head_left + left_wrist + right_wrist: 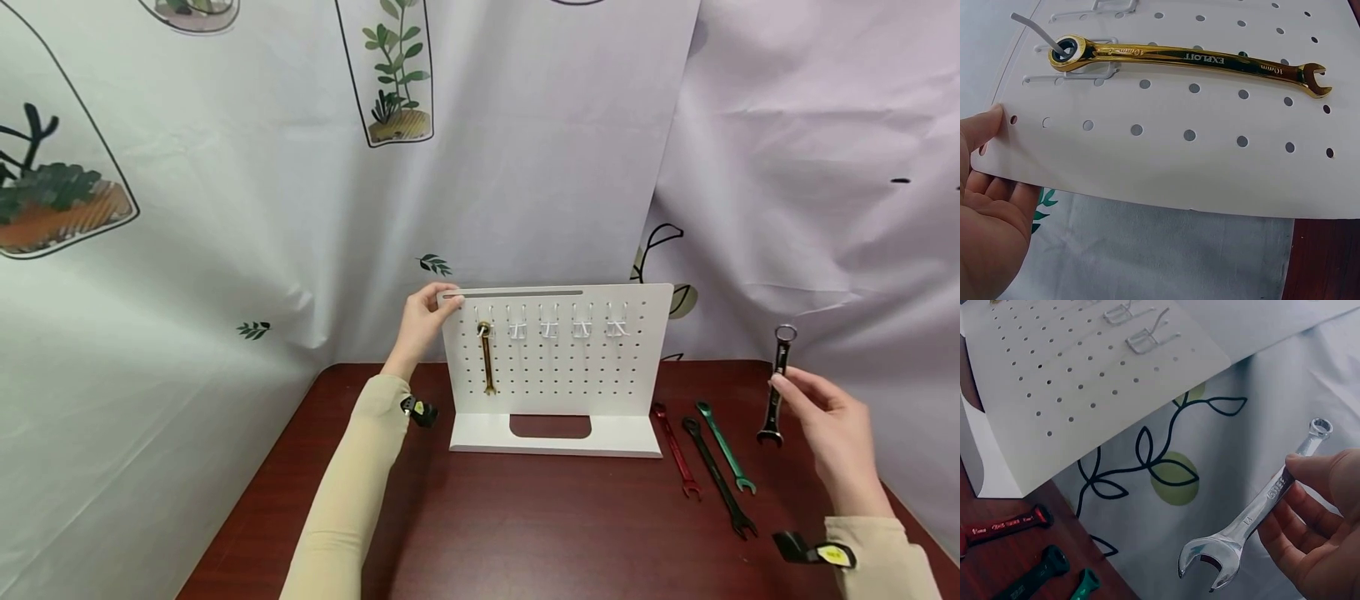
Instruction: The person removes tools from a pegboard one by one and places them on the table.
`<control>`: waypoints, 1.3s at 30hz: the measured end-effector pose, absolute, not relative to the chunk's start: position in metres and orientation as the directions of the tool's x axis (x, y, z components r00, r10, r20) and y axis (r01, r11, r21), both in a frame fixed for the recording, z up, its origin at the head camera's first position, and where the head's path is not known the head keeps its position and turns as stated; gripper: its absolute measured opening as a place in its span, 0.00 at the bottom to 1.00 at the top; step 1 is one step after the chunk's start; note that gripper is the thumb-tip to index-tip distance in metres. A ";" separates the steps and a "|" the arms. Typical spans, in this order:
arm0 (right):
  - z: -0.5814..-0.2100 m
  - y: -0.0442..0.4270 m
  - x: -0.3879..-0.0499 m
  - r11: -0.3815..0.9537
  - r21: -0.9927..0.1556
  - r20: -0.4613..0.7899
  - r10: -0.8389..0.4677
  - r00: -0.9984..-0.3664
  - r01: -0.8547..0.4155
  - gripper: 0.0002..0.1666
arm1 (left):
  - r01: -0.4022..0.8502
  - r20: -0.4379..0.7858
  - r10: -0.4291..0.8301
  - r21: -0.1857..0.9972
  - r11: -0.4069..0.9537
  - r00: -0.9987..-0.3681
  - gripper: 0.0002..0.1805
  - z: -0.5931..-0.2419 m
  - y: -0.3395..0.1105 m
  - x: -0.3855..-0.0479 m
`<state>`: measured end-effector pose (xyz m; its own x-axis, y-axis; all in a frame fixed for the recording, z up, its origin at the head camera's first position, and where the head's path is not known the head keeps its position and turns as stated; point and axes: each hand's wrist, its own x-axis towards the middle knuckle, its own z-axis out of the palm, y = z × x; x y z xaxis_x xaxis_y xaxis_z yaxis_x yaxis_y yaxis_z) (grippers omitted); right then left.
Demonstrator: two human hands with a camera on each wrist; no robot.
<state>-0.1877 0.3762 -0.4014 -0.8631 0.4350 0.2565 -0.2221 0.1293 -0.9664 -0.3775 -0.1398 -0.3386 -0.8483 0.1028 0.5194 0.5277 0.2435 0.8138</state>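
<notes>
My left hand (424, 327) grips the top left corner of the white pegboard (555, 375), thumb in front and fingers behind. A gold wrench (487, 362) hangs by its ring end from the leftmost hook, and in the left wrist view the gold wrench (1197, 57) lies close to the board's face. At the right, my right hand (836, 433) pinches a silver wrench (776, 392) upright, ring end up, above the table. The right wrist view shows the silver wrench (1254, 515) between thumb and fingers, its open jaw pointing down.
Several white hooks (550, 325) with nothing on them line the board's upper part. On the table (555, 525), right of the board, lie a red wrench (677, 452), a black wrench (718, 477) and a green wrench (725, 447). A printed curtain (300, 208) hangs behind.
</notes>
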 end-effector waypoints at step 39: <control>-0.448 0.405 -0.198 0.422 -0.905 0.143 0.416 -0.898 0.051 0.16 | 0.528 0.520 0.106 0.805 0.270 -0.847 0.17 -0.339 -0.141 -0.380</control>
<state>-0.1979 0.4050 -0.4484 -0.8981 0.4159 0.1427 0.0514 0.4217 -0.9053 -0.3796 -0.1406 -0.3390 -0.8474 0.1057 0.5204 0.5281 0.2699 0.8051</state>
